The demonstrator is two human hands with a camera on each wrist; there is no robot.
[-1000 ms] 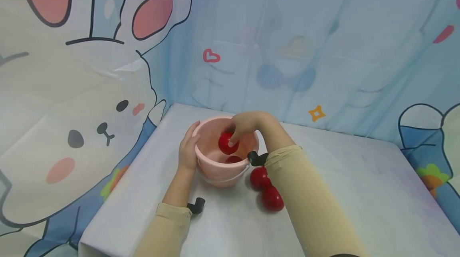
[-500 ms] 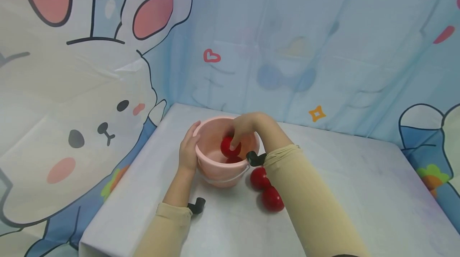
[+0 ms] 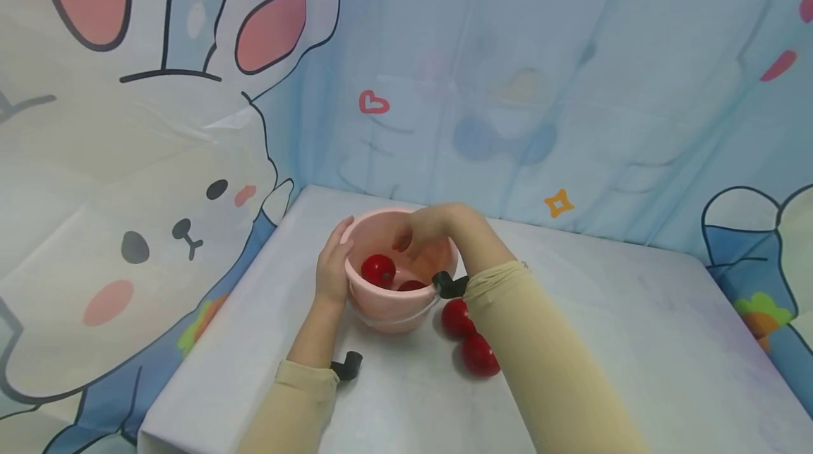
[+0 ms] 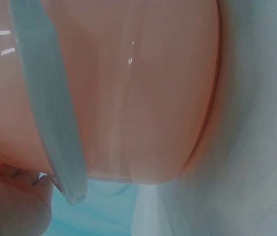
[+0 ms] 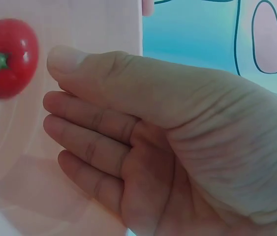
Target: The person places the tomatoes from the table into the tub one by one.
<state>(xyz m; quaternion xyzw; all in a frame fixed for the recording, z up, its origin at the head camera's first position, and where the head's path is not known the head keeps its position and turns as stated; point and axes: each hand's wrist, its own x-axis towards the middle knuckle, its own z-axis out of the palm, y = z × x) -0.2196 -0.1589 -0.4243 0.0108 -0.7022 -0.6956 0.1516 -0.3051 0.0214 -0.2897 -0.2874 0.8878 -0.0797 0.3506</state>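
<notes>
A pink bucket (image 3: 387,309) with a pale handle stands upright on the table. My left hand (image 3: 332,267) holds its left side at the rim; in the left wrist view part of that hand (image 4: 15,204) shows beside the bucket. My right hand (image 3: 432,228) reaches inside over the right rim. Its fingers are loosely bent with nothing between them, as the right wrist view shows. A red tomato (image 3: 377,271) with a green stem lies inside at the left, apart from the right fingertips. Another red one (image 3: 411,285) is mostly hidden behind the front rim.
Two more red tomatoes (image 3: 479,355) lie on the white-covered table (image 3: 635,341), right of the bucket and partly behind the right sleeve (image 3: 540,348). A blue printed curtain (image 3: 603,122) hangs behind the table, and a rabbit print is at the left.
My right hand has lowered a tomato into the bucket and let it go; the tomato now sits farther left inside. The left hand has stayed on the bucket.
</notes>
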